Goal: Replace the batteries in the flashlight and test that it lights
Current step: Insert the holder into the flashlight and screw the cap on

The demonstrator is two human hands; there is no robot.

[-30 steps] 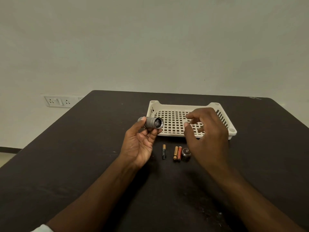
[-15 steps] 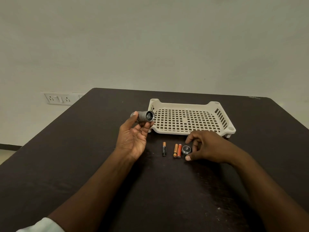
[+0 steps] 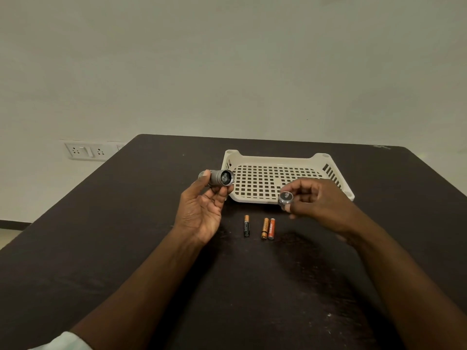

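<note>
In front of the tray (image 3: 319, 157), the left hand (image 3: 202, 213) grips the flashlight (image 3: 220, 177) open-end-out while the right hand (image 3: 318, 200) pinches its cap (image 3: 285, 198), apparently for refitting.

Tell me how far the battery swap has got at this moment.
Done: the flashlight is open, its open end showing something seated inside. In hand: left hand holds the body, right hand pinches the end cap. Three batteries lie on the table. Left: screwing the cap on and testing the light.
</note>
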